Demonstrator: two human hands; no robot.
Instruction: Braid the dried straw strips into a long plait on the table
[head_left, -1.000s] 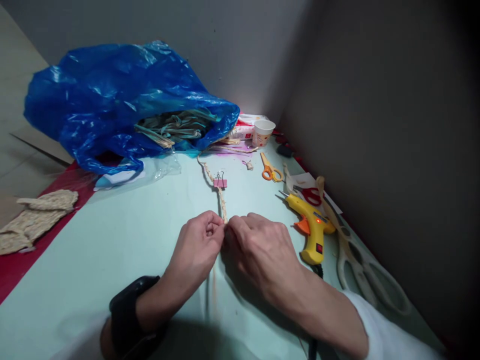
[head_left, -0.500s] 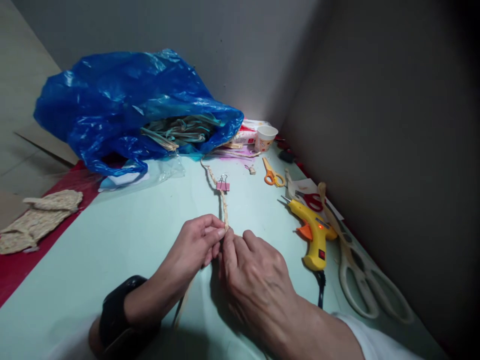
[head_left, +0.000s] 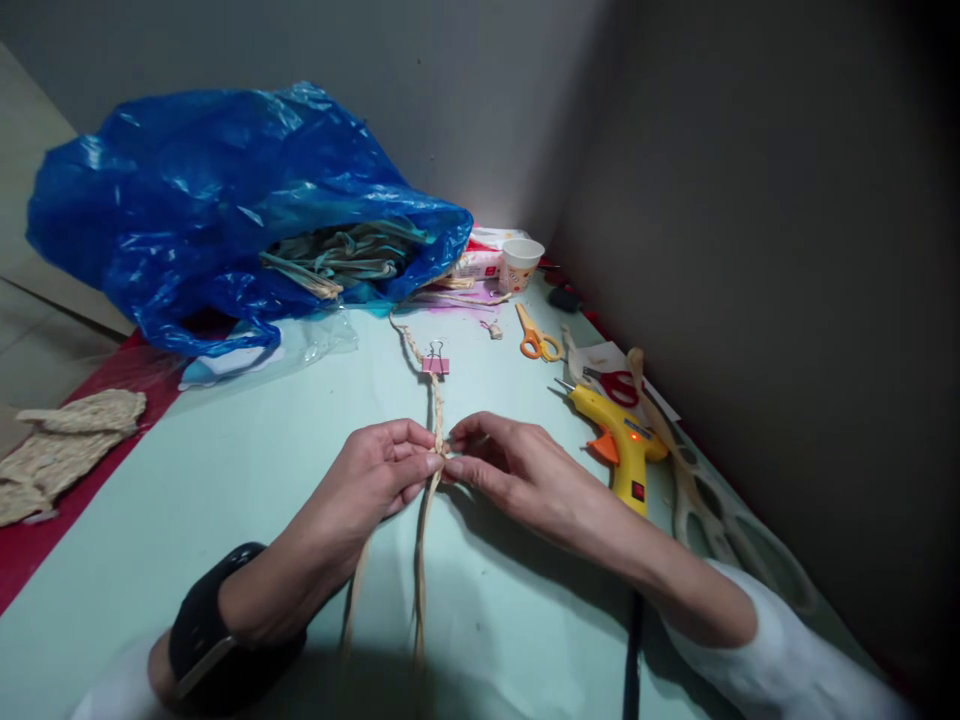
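The thin straw braid lies on the pale green worktop straight ahead of you, its lower end between your hands. Your left hand pinches that end between thumb and fingers; your right hand curves in opposite, fingertips at the same spot, though you cannot tell whether they grip a strand. You seem to be mid-plait, and the next move likely calls for a firm hold at the crossing and even tension on each strand. Flat, tan loose strands trail toward you. Farther up, a pink metal clip with wire handles bites the knobbly braid. Right of your hands sit a smooth yellow plastic glue gun and orange-handled scissors; beyond, a crinkled, glossy blue bag spills dry strips. A coarse woven piece lies far left.
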